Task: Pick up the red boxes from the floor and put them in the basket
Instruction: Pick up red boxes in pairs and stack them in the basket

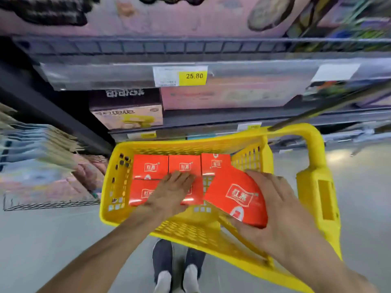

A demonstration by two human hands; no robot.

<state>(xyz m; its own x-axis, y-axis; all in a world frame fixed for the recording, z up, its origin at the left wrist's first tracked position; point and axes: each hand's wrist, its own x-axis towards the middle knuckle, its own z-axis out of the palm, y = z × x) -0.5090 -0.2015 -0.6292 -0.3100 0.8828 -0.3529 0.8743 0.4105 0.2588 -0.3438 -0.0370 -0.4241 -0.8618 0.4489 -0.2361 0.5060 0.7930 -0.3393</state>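
The right hand point(275, 206) holds a red box point(237, 199) tilted over the near right part of the basket point(315, 187). Its fingers lie along the box's far right edge and its thumb curls under the near corner, so the grip is a pinch across the width. The box's lower left corner dips toward the basket floor, just right of the packed boxes point(167, 168).

The left hand point(171, 191) lies flat, fingers straight and together, pressing on the near middle box of the packed ones. Under and beyond its fingertips five boxes sit flat in two rows: three in the far row, two in the near one. The open slot is just right of the left fingers, under the held box.

The box looks like thin glossy card: probably light, stiff enough across its faces, but easy to dent at corners and somewhat slick. One hand spans it, so an edge-to-edge hold suits it best; squeezing the broad faces could crush it. Lowering it flat beside the left fingers should seat it without catching the neighbouring edge.
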